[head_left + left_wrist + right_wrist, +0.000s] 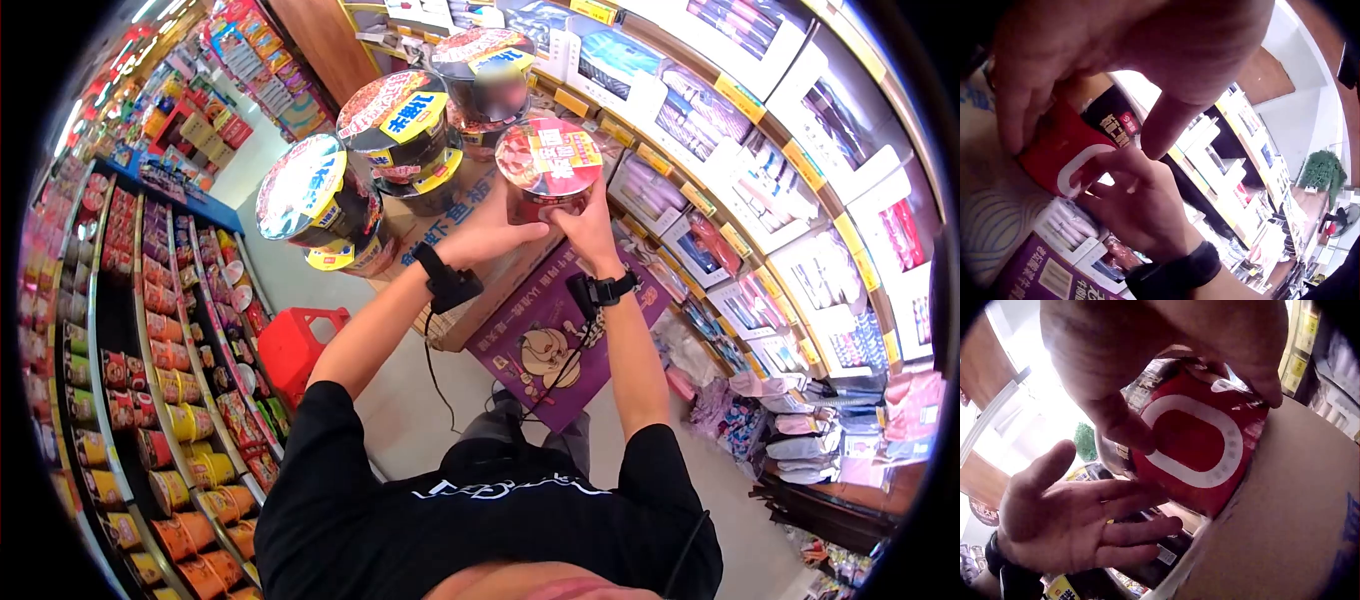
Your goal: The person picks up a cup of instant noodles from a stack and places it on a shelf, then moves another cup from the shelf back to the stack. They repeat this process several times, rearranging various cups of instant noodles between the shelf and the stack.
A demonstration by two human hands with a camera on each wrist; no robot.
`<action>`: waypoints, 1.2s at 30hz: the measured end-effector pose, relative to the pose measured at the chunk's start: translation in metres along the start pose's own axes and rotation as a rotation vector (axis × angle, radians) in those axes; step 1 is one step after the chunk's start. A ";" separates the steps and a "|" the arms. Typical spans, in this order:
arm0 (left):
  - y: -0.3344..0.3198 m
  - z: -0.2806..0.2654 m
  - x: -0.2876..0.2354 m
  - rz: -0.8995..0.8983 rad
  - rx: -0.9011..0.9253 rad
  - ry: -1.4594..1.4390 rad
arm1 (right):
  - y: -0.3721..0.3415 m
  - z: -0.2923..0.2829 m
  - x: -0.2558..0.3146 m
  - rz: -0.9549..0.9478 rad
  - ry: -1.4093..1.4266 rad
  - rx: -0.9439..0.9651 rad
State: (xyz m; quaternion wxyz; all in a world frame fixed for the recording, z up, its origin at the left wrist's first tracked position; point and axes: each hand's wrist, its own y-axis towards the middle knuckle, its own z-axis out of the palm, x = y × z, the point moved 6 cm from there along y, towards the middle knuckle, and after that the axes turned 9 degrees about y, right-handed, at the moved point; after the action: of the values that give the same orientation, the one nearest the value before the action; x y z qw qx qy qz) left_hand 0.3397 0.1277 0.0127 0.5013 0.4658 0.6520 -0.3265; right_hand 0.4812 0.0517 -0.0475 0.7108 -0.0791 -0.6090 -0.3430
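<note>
A red instant noodle tub (550, 160) with a printed lid stands on a cardboard box (1297, 481), close to the box's edge. My right hand (590, 232) grips it from the near right side, thumb and fingers spread around its red wall (1191, 440). Beside the tub's left side is my left hand (497, 232), fingers extended and thumb pointing toward the right hand. In the right wrist view the left palm (1085, 519) shows, its fingers straight and reaching along the tub's lower side. Black noodle tubs (405, 130) with yellow labels stand stacked behind and to the left.
Shelves of boxed textiles (690, 110) curve along the right, close to the box. Racks of cup noodles (180, 385) line the left, with a red plastic basket (295, 350) near them. A purple printed panel (550, 350) fronts the box. Dark cables hang from both wristbands.
</note>
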 end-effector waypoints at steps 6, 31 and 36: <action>0.007 0.004 0.000 -0.018 -0.003 0.118 | 0.012 -0.012 -0.002 -0.033 0.104 0.048; -0.040 0.020 -0.004 -0.283 -0.288 0.350 | 0.016 -0.026 -0.023 0.000 0.179 0.004; -0.145 0.035 -0.039 -0.098 -0.311 0.166 | -0.034 -0.034 -0.019 0.024 -0.110 -0.252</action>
State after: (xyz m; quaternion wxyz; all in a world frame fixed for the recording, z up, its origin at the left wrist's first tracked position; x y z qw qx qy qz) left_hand 0.2193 0.0344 0.0336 0.4952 0.3756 0.7557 -0.2064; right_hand 0.4882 0.0156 -0.0839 0.6649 -0.1938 -0.5982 -0.4031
